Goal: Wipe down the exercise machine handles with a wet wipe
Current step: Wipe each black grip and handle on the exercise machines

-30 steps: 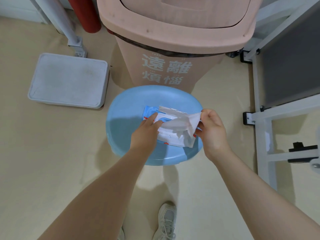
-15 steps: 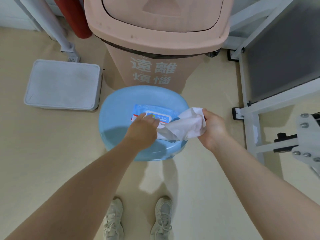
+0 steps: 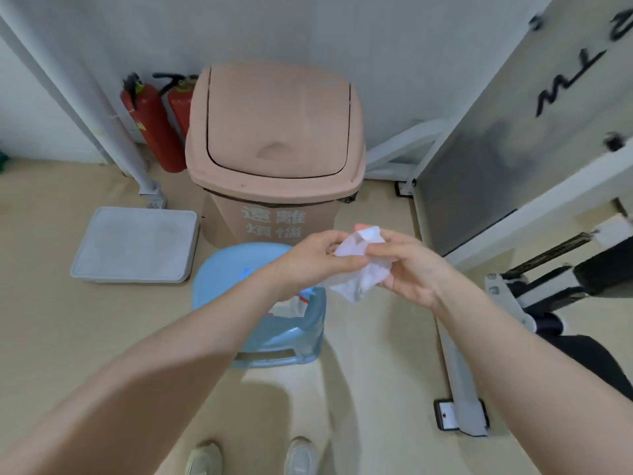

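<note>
A white wet wipe point(image 3: 359, 265) is bunched between both hands, held in the air above the blue stool point(image 3: 219, 279). My left hand point(image 3: 315, 258) pinches its left side and my right hand point(image 3: 411, 265) grips its right side. The wipe packet point(image 3: 291, 305) lies on the stool, mostly hidden under my left forearm. The exercise machine's white frame point(image 3: 455, 365) and black parts point(image 3: 565, 289) stand at the right; I cannot make out a handle.
A pink swing-lid bin point(image 3: 274, 149) stands against the wall behind the stool. Two red fire extinguishers point(image 3: 154, 125) sit to its left beside a white post point(image 3: 113, 125). A grey tray point(image 3: 137, 245) lies on the floor at left. My shoes point(image 3: 253, 457) show at the bottom.
The wipe has come free of the packet. My left hand left the packet and rose to meet the right, both now holding the wipe. My view has tilted up.
</note>
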Action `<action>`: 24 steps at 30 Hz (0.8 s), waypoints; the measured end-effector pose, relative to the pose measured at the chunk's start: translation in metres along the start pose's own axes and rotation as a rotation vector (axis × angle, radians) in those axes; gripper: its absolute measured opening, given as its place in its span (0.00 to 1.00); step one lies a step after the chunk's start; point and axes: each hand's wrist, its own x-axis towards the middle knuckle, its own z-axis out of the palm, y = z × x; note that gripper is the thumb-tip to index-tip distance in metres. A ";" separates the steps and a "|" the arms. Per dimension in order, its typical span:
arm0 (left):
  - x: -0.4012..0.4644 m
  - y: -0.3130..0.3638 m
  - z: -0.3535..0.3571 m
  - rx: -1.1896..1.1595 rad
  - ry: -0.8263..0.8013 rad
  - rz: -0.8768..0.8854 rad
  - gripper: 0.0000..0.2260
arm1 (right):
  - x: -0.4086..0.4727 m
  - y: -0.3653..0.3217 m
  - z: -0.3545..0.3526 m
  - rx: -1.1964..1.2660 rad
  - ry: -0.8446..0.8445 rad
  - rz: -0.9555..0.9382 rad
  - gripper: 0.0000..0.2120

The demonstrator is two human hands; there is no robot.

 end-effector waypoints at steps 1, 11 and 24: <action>-0.008 0.023 0.004 0.014 0.038 0.036 0.07 | -0.021 -0.020 0.001 -0.066 -0.017 -0.035 0.18; -0.068 0.180 0.051 -0.370 0.058 0.163 0.10 | -0.161 -0.131 -0.016 -0.408 0.079 -0.277 0.12; 0.006 0.234 0.068 -0.360 -0.015 0.167 0.06 | -0.162 -0.216 -0.036 -0.420 0.243 -0.491 0.10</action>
